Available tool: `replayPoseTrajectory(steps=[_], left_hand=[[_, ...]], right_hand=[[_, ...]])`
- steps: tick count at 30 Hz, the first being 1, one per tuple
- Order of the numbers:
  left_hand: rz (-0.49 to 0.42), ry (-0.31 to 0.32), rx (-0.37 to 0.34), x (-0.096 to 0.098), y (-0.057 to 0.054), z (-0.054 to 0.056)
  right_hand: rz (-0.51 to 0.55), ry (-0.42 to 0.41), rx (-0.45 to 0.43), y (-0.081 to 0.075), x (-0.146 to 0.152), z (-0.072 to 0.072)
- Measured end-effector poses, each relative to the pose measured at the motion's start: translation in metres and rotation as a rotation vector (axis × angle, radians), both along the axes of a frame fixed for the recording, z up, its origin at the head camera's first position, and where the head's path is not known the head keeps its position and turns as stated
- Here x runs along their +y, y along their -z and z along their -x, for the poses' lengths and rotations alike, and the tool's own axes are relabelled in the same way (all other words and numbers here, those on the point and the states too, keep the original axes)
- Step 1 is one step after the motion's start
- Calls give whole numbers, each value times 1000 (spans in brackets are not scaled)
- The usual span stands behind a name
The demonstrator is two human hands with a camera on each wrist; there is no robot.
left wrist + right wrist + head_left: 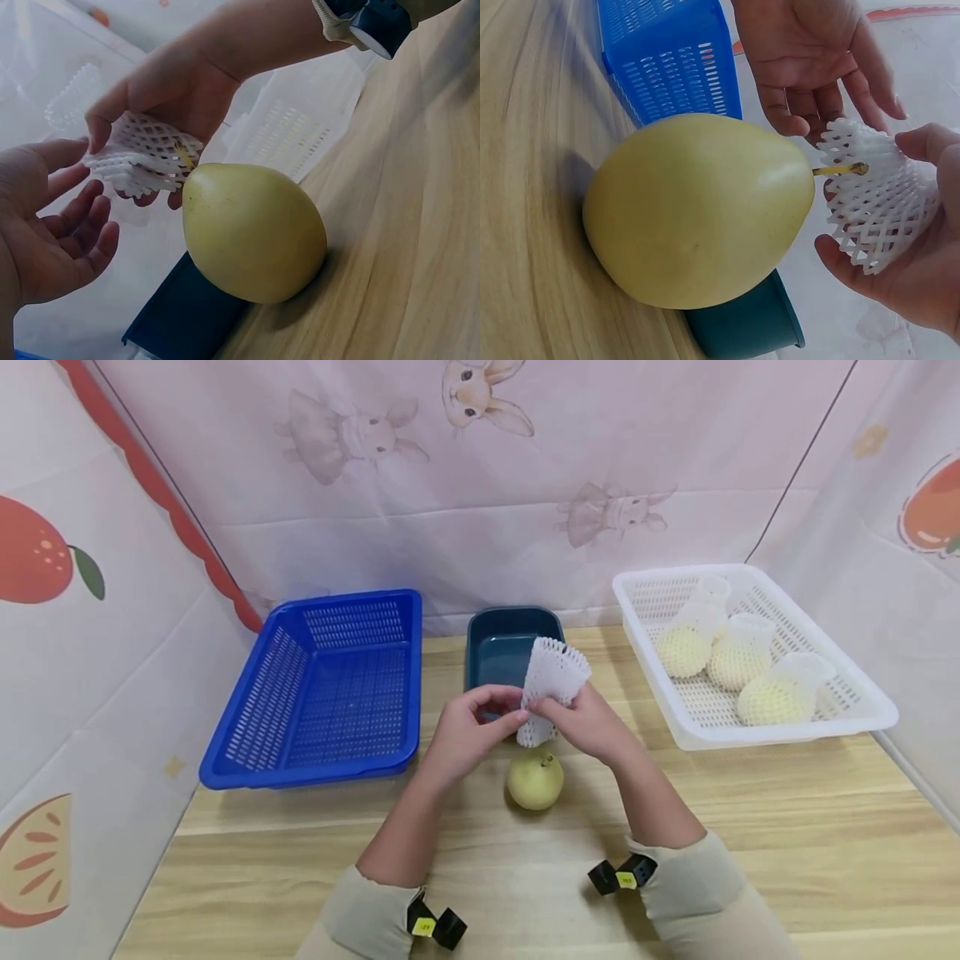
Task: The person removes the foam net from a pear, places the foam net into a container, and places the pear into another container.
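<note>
A white foam fruit net [557, 675] is in my right hand [588, 725], gripped between thumb and fingers. My left hand [467, 737] meets the net's near edge with its thumb and forefinger tips, the other fingers loosely bent. In the right wrist view, the left thumb lies just off the net's rim. Below both hands a bare yellow-green pear [536, 782] stands upright on the table, stem up. Seen from the right wrist, the pear's stem [840, 169] overlaps the mesh of the net.
Behind the hands sits a dark teal tray [514, 620], partly covered by them. A blue basket [417, 693] stands at left. The white basket [678, 727] at right holds several pears in foam nets [776, 700]. A printed cloth [480, 552] hangs behind the wooden table [495, 877].
</note>
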State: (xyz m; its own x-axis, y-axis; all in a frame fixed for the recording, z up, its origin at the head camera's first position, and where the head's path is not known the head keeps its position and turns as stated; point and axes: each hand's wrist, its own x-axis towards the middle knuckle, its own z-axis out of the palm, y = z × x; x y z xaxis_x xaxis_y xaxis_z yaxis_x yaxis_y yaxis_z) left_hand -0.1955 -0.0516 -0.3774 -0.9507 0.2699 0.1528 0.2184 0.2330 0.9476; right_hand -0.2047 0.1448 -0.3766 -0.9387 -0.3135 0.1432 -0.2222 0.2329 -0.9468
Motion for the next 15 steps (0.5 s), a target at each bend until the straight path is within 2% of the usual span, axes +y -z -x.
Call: replayPoseTrajectory(steps=[4,9,13,15], left_hand=[[-32,19,-9,2,1,-1],[-102,-24,-15,8,5,-2],[-140,-32,10,13,7,-3],[-125,-22,30,13,7,-3]], right_hand=[[37,-12,6,-2,-1,-1],[56,-28,9,-2,-2,-1],[53,-33,21,-1,-3,0],[49,-28,24,-1,-3,0]])
